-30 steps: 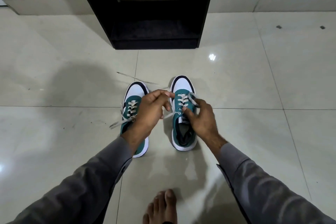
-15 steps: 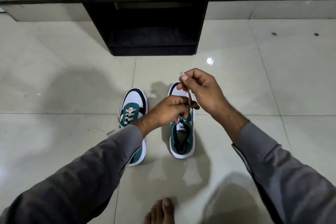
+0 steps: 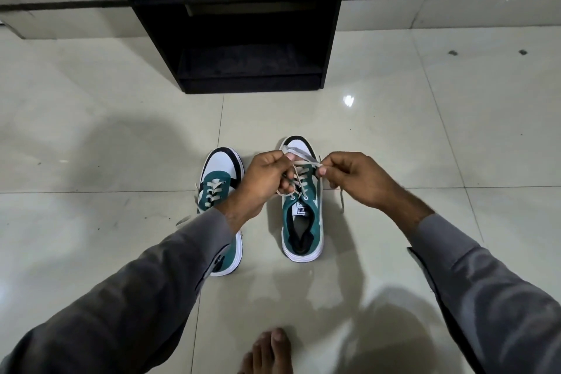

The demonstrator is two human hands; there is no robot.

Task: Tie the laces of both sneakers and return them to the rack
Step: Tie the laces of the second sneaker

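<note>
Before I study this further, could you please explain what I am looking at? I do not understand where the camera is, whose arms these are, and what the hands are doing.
There is no machine here. A person wears one wide-angle camera on the head, looking forward and down, so the two grey-sleeved arms are that person's own.

On the tiled floor stand two green and white sneakers, toes pointing toward a black rack by the wall. The rack shelves look dark; I cannot see anything on them.

The left hand and the right hand each pinch part of the pale lace of the right sneaker, stretched between them above the shoe. One end dangles under the right hand. No finished bow is visible. The left sneaker is partly hidden by the left arm, with nothing holding it.

A bare foot shows at the bottom edge.
</note>
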